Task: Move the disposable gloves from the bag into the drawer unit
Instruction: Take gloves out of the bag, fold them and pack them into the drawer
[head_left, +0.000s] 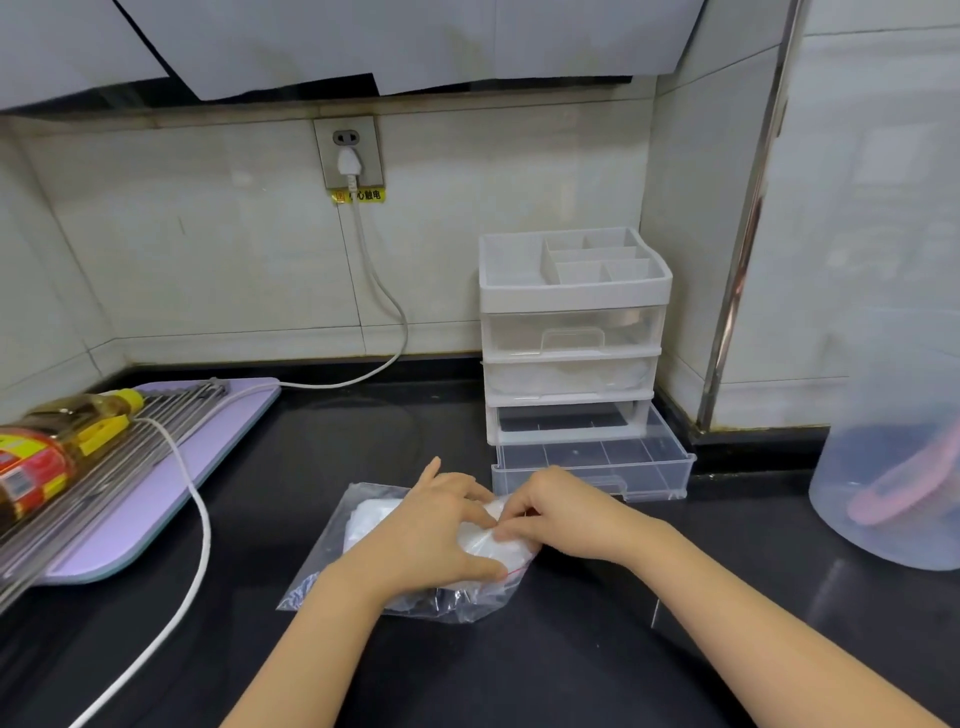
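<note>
— Holding anything, the left grip (441, 530)?
— It is pinching the bag (332, 551) on the desk (519, 675), just in front of the drawer unit (571, 332); the right grip (566, 514) is pinching the bag's mouth too.
— And the gloves (370, 519)?
— They are lying inside the bag. The unit's bottom drawer (595, 457) is standing pulled out, near the grips.

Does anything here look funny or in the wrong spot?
Yes. The oil bottle lies on its side on the metal rack at the left, instead of standing up. A white cord also trails across that rack and the black counter.
</note>
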